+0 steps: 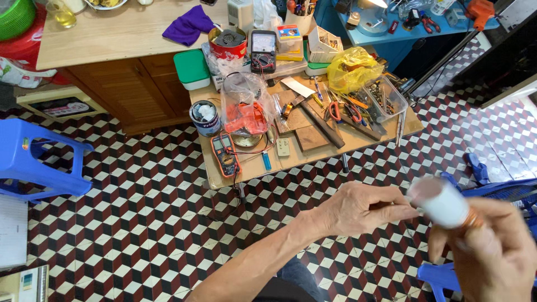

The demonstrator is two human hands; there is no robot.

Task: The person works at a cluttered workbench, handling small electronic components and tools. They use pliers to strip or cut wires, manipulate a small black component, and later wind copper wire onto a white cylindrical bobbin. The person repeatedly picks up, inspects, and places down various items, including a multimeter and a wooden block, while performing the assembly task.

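Head view: tiled floor, cluttered low table (254, 168).
Right hand (492, 251): fingers clamped on blurred white cylinder (442, 202).
Left hand (361, 208): fingertips pinched together beside it.

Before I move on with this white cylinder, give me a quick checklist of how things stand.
1. Right hand has a grip on the white cylinder: ok.
2. Left hand fingertips meet the cylinder's end: ok.
3. Cylinder sharp enough to inspect: not ok, blurred.
4. What the copper-coloured band at its base is: cannot tell.
5. Orange multimeter within view on the small table: ok.
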